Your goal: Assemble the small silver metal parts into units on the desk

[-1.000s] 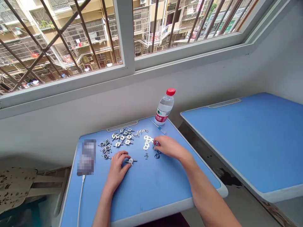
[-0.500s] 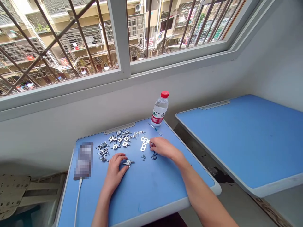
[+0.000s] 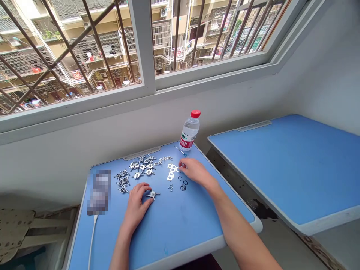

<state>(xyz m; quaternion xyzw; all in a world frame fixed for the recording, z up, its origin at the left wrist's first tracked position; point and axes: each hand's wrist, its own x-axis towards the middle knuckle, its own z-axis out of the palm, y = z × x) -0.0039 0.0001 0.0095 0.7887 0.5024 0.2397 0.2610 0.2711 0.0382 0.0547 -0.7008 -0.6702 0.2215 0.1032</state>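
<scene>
My left hand (image 3: 138, 201) rests on the blue table, thumb and fingers closed round the near side of a small metal valve-like fitting (image 3: 152, 194) with side stubs. My right hand (image 3: 194, 171) is at the right edge of a group of flat silver oval plates (image 3: 170, 175). Its fingertips are pinched together, and whatever is between them is too small to make out. Just below it lie thin black rubber rings (image 3: 183, 188), some apart and some overlapping. Several tiny metal pieces (image 3: 170, 187) lie left of the rings.
Several metal fittings (image 3: 143, 167) are clustered at the back, with more dark-centred ones (image 3: 123, 182) to the left. A water bottle (image 3: 189, 131) and a screwdriver (image 3: 181, 151) stand and lie at the back right. A blurred phone-like object (image 3: 99, 192) with a white cable (image 3: 92, 240) lies left.
My right hand has lifted slightly away from the black rings toward the back, uncovering more of them. My left hand and the fitting have stayed in place.
</scene>
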